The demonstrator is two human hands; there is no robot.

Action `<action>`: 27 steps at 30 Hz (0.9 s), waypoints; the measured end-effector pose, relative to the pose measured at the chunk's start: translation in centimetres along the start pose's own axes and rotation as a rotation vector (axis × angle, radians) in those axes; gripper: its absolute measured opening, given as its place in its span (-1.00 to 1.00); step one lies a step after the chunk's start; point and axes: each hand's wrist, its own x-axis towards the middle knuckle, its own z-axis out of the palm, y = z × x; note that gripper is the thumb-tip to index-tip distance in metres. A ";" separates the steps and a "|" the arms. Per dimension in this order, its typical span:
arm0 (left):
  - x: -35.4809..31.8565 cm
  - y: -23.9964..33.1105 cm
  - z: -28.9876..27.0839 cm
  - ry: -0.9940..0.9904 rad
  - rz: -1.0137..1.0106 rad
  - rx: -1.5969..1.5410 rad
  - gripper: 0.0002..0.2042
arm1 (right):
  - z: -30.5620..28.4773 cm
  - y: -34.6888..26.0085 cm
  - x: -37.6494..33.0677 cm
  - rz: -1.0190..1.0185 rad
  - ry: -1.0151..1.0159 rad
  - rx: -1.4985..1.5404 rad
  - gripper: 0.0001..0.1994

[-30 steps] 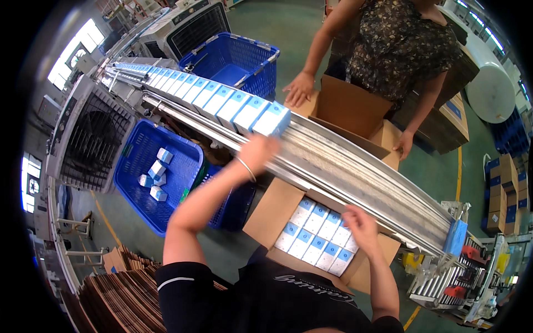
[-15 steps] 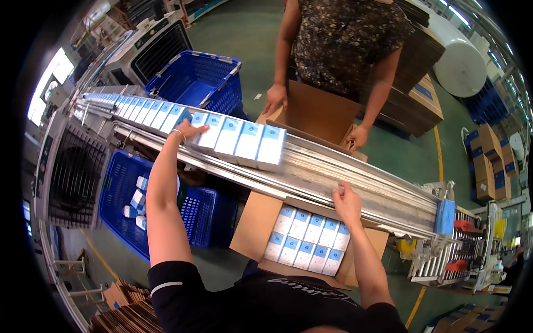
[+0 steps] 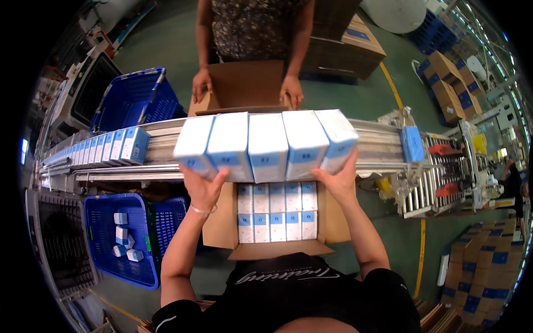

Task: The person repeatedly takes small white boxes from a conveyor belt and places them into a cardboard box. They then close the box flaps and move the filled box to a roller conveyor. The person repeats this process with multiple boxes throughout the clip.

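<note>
Left hand: our left hand (image 3: 202, 187) is curled under and against the left end of a row of five white-and-blue boxes (image 3: 266, 145), fingers wrapped up onto the outermost box.
Right hand: our right hand (image 3: 340, 180) is spread wide and pressed against the right end of the same row, thumb and fingers clamping it from that side.
Row of boxes: we hold the five side by side, squeezed between both hands, lifted in front of the conveyor (image 3: 377, 147) and above the open carton (image 3: 222, 227).
Open carton: it sits just below the conveyor, close to our body, flaps open, with two rows of the same boxes already lying flat inside.
Conveyor: more boxes (image 3: 119, 145) stand in a line along it to our left.
Blue crates: one crate (image 3: 116, 238) to our lower left holds a few loose boxes; another (image 3: 136, 100) lies beyond the conveyor.
Other person: across the conveyor, a person's two hands rest on the rim of a second cardboard carton (image 3: 244, 86).
</note>
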 end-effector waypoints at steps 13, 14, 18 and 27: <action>-14.1 0.4 -3.1 -1.005 -0.414 0.346 -0.59 | -6.7 7.4 -16.1 0.389 -0.545 -0.312 -0.38; -15.2 -1.4 -2.8 -1.203 -0.312 0.493 -0.62 | -6.5 9.0 -16.8 0.409 -0.732 -0.469 -0.45; -14.9 -3.5 -0.8 -1.398 -0.181 0.715 -0.67 | -4.6 7.5 -14.8 0.251 -0.991 -0.916 -0.52; -17.6 -3.3 4.0 -1.002 0.093 0.501 -0.40 | 2.0 4.4 -8.5 -0.010 -1.087 -0.904 -0.60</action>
